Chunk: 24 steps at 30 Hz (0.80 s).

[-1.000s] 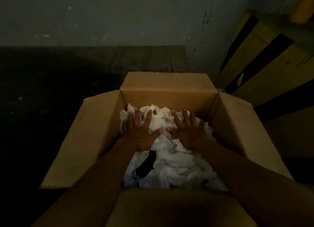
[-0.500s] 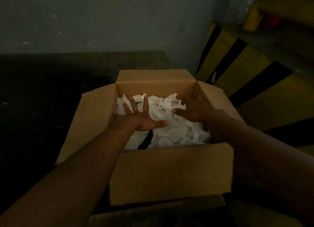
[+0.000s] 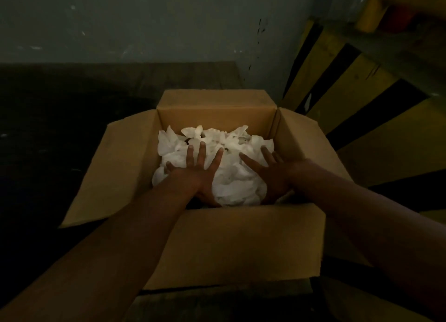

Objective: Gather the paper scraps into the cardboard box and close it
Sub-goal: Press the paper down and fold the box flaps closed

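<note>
- Brown cardboard box [image 3: 231, 244]: sits on a dark surface [image 3: 60, 128] below a grey wall, top open, all four flaps folded outward, near flap toward the person.
- Yellow-and-black striped structure [image 3: 350, 90]: to the right of the box, behind its right flap.
- White crumpled paper scraps [image 3: 231, 184]: heaped inside the box, filling most of it, below the rim.
- Left hand [image 3: 198, 174]: inside the box, palm down on the left part of the heap, fingers straight and spread, holding nothing.
- Right hand [image 3: 272, 177]: palm down on the right part, fingers spread, holding nothing; hands apart, paper between them.
</note>
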Each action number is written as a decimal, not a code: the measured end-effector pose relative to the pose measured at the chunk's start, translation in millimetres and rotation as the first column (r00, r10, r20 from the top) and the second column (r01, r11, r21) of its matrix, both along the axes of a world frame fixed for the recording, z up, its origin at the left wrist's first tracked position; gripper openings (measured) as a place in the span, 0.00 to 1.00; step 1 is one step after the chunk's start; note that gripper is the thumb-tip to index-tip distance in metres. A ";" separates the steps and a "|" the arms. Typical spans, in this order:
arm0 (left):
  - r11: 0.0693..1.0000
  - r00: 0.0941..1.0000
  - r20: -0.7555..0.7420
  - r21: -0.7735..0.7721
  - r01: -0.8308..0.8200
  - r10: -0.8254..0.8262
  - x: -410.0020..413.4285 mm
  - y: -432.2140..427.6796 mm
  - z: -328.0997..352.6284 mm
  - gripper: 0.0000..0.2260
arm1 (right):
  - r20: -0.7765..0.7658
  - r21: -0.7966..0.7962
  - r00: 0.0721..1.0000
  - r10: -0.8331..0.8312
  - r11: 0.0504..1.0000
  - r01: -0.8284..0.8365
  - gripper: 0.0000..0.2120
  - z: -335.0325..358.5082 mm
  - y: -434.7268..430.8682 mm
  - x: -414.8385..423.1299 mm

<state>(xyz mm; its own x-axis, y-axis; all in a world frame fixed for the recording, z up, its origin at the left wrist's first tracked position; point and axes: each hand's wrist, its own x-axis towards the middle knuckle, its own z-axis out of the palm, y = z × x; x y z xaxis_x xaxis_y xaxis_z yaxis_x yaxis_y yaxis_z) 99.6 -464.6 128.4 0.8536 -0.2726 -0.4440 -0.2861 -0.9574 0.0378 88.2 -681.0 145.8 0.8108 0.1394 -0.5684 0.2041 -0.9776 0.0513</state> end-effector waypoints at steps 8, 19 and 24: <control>0.998 0.996 -0.071 0.043 -0.049 0.052 18.2 -7.0 -15.8 0.65 | -0.052 -0.068 0.998 0.037 0.997 -0.040 0.64 -32.8 -0.9 33.7; 0.997 0.994 -0.095 0.060 -0.044 0.049 24.4 -7.1 -7.0 0.67 | -0.178 -0.053 0.984 0.028 0.998 -0.038 0.68 -10.5 -3.6 51.0; 0.996 0.995 -0.101 0.091 -0.015 0.024 24.1 7.7 25.9 0.69 | -0.187 -0.051 0.980 0.070 0.995 -0.080 0.73 25.2 -7.7 50.9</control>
